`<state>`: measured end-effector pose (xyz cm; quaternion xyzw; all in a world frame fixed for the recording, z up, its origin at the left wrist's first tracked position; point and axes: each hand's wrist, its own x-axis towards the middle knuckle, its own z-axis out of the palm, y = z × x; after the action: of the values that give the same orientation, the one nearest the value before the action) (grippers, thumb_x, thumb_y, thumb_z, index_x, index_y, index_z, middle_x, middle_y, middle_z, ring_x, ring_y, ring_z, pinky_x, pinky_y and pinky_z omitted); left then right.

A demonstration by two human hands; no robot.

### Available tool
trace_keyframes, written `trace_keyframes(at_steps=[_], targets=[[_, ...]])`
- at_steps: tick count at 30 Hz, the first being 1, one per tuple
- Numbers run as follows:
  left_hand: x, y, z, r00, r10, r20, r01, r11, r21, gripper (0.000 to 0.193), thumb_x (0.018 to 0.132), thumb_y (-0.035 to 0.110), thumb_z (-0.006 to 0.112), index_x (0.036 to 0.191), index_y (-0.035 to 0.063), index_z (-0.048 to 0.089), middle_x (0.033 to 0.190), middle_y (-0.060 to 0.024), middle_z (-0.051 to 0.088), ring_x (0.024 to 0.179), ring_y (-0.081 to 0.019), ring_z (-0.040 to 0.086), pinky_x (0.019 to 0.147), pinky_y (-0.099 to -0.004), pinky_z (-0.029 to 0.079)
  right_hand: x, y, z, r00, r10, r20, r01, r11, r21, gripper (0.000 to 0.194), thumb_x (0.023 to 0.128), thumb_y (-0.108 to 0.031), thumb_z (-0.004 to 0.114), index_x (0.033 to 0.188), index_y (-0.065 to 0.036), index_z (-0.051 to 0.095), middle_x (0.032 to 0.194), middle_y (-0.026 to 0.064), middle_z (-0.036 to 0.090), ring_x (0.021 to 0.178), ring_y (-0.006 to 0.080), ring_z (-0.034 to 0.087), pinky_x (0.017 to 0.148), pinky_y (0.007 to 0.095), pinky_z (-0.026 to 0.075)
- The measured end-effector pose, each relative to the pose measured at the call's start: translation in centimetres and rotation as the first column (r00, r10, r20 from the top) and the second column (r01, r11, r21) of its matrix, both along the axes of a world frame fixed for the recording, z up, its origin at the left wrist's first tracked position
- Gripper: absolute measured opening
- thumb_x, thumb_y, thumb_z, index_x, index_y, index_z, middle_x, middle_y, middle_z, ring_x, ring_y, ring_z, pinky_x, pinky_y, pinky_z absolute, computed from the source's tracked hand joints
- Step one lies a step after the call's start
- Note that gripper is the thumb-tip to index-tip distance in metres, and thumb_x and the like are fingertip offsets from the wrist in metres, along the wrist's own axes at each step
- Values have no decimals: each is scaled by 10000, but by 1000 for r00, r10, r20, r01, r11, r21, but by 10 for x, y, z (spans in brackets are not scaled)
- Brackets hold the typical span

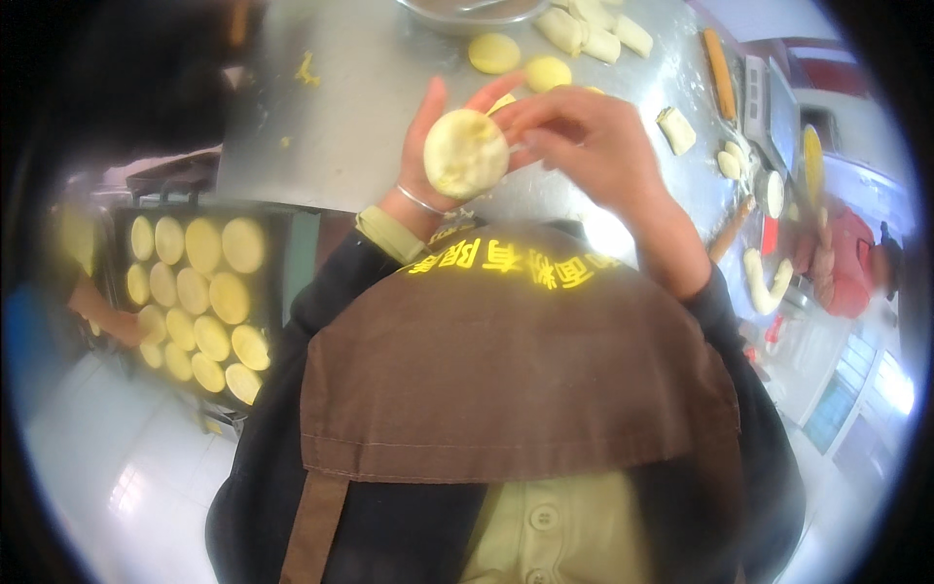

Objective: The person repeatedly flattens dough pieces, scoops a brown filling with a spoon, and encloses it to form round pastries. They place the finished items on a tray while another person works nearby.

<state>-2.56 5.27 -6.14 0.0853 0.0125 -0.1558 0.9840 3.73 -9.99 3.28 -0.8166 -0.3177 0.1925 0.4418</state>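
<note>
A round, pale-yellow dough disc with a dimpled surface rests on the upturned palm of my left hand. The fingers of that hand extend behind and past the disc. My right hand is just to the right, its fingers bent towards the left fingers. Blur and overlap hide whether its fingertips hold anything. Just beyond the hands, yellow dough rounds lie on the metal worktable. One of them is partly covered by my fingers.
A metal bowl and folded dough pieces sit at the far side. Rolling pins, a scale and a dough rope lie right. At left, another person's hand touches a tray of flat dough rounds.
</note>
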Motion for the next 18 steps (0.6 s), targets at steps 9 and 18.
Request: trace_keyframes(at_steps=[9, 18], targets=[[9, 4, -27, 982, 11, 188, 44, 958, -285, 843, 941, 688, 266, 1520, 74, 241, 1494, -200, 366, 1374, -316, 381, 1132, -428, 317, 28, 15, -19, 898, 166, -407, -132, 985, 109, 128, 803, -25, 695, 927, -14, 664, 836, 59, 667, 716, 125, 648, 645, 269, 531], [7, -9, 2, 973, 226, -41, -228, 973, -40, 817, 939, 703, 247, 1491, 101, 272, 1495, -235, 335, 1407, -390, 292, 1113, -523, 325, -7, 21, -24, 829, 365, 424, -407, 913, 8, 159, 777, -63, 718, 915, -71, 640, 906, 73, 611, 771, 265, 629, 650, 351, 501]])
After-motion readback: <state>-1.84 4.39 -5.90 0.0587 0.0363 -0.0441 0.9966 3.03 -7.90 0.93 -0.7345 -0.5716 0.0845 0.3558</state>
